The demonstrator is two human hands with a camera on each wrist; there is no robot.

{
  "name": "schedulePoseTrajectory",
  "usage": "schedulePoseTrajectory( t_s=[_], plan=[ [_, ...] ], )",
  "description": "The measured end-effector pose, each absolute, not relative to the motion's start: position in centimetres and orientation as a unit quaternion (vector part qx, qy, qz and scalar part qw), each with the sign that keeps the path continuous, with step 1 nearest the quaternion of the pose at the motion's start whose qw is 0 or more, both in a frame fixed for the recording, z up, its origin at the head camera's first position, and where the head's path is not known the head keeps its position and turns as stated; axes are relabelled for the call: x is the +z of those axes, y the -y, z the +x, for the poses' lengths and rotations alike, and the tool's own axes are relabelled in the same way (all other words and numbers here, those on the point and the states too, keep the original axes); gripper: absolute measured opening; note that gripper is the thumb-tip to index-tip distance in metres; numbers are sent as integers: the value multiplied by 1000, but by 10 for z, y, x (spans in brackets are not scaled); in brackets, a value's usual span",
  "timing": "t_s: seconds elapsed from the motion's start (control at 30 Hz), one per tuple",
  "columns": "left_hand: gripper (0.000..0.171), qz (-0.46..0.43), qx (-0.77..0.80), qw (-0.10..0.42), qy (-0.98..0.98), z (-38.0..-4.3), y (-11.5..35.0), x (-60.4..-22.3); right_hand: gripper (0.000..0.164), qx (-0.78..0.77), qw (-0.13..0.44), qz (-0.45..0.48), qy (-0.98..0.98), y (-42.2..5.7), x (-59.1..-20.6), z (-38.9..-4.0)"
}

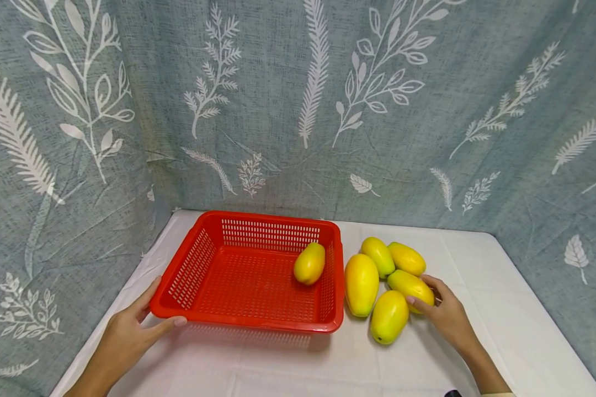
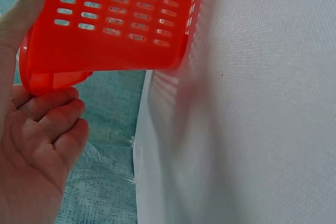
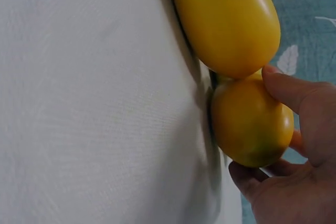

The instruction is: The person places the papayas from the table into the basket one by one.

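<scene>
Both your hands were busy. Left hand (image 1: 124, 333) gripped the red basket (image 1: 248, 286) at its 8 o'clock corner: thumb over the near rim, fingers curled under the lip, per the left wrist view. Right hand (image 1: 446, 317) had the held fruit (image 1: 412, 288) between thumb and fingers, coming at it from about 4 o'clock.

Held fruit was yellow, lying in a loose group outside the basket, on its 3 o'clock side. Around it, head view: one fruit (image 1: 407, 259) at 12, a second fruit (image 1: 377, 257) at 10 to 11, a big fruit (image 1: 361, 286) at 9, a near fruit (image 1: 389, 318) between 7 and 8. Big one stood just beside the basket's 3 o'clock wall. Right wrist view had another one tight up at 12 o'clock of the one you gripped; couldn't tell contact from overlap there.

Inside the basket you had a single fruit (image 1: 309, 263) at 3 o'clock, close to the slotted wall; rest of the basket floor showed bare.

Basket and group were on the desk (image 1: 278, 369), under a white cover. Blue-green curtain (image 1: 278, 182) with white leaf prints ran behind at 12. Small black thing (image 1: 453, 393) poked in at 5 o'clock, cut by the frame edge; couldn't identify it.
</scene>
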State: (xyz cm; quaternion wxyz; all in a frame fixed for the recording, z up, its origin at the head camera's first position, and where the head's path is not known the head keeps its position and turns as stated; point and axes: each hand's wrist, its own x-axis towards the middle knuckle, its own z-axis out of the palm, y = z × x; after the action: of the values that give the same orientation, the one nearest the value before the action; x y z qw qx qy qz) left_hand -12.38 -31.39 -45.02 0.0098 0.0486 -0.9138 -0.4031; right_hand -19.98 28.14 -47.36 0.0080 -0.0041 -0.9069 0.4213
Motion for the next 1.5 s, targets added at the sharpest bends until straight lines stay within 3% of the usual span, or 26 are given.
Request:
schedulePoseTrajectory(
  t_s=[0.67,1.5],
  plan=[
    [108,45,-409,17,911,-122,313,-451,86,417,-8,-28,908,-281,-477,-194],
    [108,34,-402,34,914,-123,315,-452,75,458,57,1,887,-272,-455,-186]
  ],
)
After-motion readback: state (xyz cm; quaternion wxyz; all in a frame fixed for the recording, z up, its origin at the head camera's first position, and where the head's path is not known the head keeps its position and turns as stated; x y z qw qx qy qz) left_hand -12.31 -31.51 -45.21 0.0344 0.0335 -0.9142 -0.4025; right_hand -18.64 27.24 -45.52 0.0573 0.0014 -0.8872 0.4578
